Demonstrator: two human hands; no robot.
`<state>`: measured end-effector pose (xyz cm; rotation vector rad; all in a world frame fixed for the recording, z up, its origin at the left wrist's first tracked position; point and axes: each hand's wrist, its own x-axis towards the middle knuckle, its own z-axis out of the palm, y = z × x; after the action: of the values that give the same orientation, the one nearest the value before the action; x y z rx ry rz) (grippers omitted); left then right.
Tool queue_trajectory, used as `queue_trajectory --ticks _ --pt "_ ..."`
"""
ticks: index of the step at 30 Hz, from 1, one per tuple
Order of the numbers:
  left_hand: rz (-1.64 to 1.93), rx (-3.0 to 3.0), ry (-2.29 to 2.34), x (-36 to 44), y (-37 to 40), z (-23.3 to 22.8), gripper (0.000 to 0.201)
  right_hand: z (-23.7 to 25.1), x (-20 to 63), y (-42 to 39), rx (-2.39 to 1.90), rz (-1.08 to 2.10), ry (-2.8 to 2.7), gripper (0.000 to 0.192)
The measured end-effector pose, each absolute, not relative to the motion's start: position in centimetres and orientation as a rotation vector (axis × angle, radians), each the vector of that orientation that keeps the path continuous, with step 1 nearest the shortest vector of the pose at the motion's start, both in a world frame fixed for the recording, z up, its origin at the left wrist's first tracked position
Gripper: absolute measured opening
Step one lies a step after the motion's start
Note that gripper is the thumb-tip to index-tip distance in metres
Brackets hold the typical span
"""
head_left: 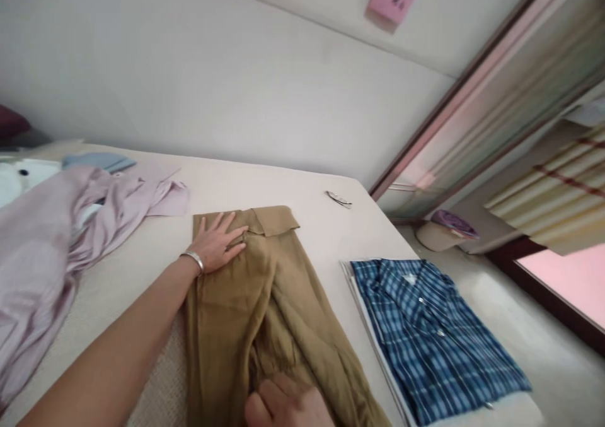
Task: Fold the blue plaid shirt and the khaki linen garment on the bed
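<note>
An olive-brown garment (302,282), partly folded, lies lengthwise in front of me, its far end turned over in a flat flap. My left hand (218,243), a silver bracelet at the wrist, presses flat on its far left part with the fingers spread. At the bottom edge of the view, my right hand (288,403) is closed against the nearer part of the same cloth, fingers curled and somewhat blurred. The fabric bunches into creases by that hand, and the garment's near end is out of view.
A folded blue plaid shirt (425,332) tops a stack on the right. Rumpled pale pink clothing (51,231) lies left. A small silver object (338,198) rests on the pale tabletop (246,181) near the wall (227,80). A bin (439,234) stands on the floor.
</note>
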<state>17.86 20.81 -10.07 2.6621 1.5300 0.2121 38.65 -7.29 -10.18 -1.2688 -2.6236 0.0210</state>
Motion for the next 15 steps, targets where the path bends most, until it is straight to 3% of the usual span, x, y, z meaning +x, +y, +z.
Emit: queue_trajectory --ticks 4,9,15 --pt "0.075 2.629 1.626 19.1 20.6 -8.9 0.057 -11.3 37.5 -7.5 -1.575 0.113 -2.696 0.053" --pt "-0.068 2.677 1.635 20.6 14.5 -4.3 0.062 -8.2 37.0 -7.6 -1.621 0.267 -2.692 0.047" --pt "0.272 2.740 1.225 23.5 2.3 3.1 0.060 -6.0 36.5 -7.7 -1.666 0.366 -2.557 0.047"
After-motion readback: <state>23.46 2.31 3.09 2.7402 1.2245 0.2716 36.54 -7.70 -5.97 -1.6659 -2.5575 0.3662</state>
